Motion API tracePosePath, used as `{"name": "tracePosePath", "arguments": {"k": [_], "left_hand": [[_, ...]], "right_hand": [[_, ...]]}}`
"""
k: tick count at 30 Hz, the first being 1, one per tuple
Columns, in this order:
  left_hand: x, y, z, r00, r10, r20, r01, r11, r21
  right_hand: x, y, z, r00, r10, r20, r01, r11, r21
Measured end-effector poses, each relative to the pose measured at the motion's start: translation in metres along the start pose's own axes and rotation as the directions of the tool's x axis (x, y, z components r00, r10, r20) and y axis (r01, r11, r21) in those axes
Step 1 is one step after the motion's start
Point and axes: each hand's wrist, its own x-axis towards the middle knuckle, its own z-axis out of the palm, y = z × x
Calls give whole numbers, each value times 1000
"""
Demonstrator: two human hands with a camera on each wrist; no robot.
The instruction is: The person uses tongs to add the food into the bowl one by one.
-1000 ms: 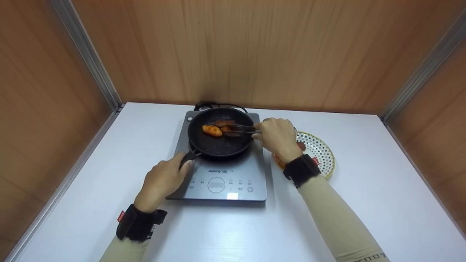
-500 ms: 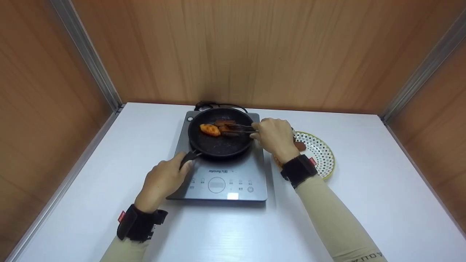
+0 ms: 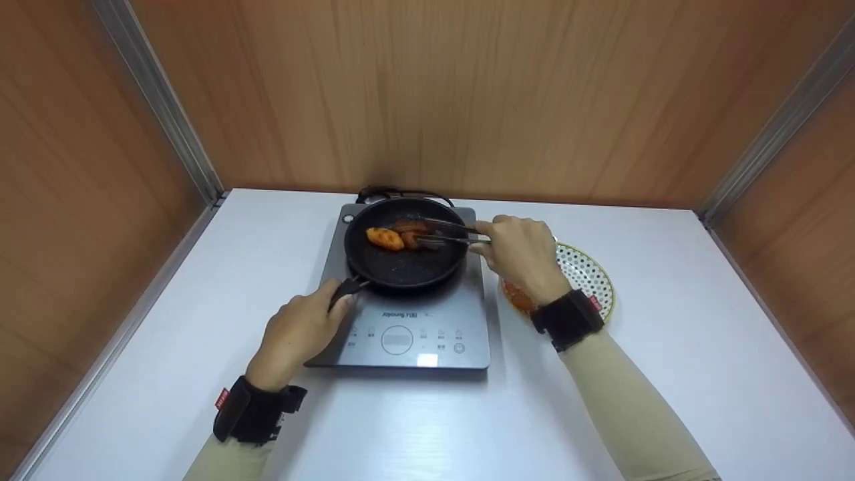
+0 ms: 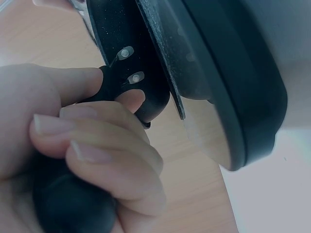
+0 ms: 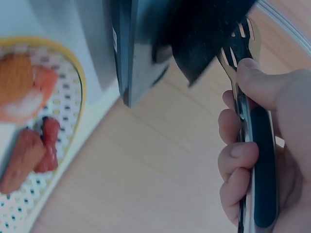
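My left hand grips the black handle of a dark frying pan, fingers curled round it. The pan sits on a grey induction cooker. Inside it lie an orange piece of food and browner pieces at its centre and back. Metal tongs with black grips are held in my right hand, at the pan's right rim. Their two arms are spread apart over the pan, close to the browner pieces. Whether they touch the food I cannot tell.
Right of the cooker stands a dotted plate with a yellow rim, partly under my right hand. Reddish and brown food pieces lie on it. A black cable runs behind the cooker. Wooden panels enclose the white table.
My right hand has shifted slightly right, and the tongs' arms have spread wider. The orange piece moved a little left earlier in the second. My left hand and the pan have stayed put.
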Motion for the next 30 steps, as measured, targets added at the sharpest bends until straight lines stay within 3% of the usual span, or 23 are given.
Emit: {"name": "tracePosePath", "arguments": {"k": [7, 13, 20, 30], "left_hand": [[0, -1, -1, 1000, 0, 0, 0, 1000, -1], [0, -1, -1, 1000, -4, 2, 4, 1000, 8], [0, -2, -2, 1000, 13, -12, -12, 1000, 19], [1, -3, 0, 1000, 17, -11, -17, 1000, 11]], "right_hand": [[-27, 35, -28, 999, 22, -29, -22, 1000, 5], [-60, 70, -38, 996, 64, -60, -64, 998, 3], [-92, 94, -38, 986, 165, 11, -165, 985, 59], [-120, 120, -23, 961, 268, 65, -275, 954, 122]]}}
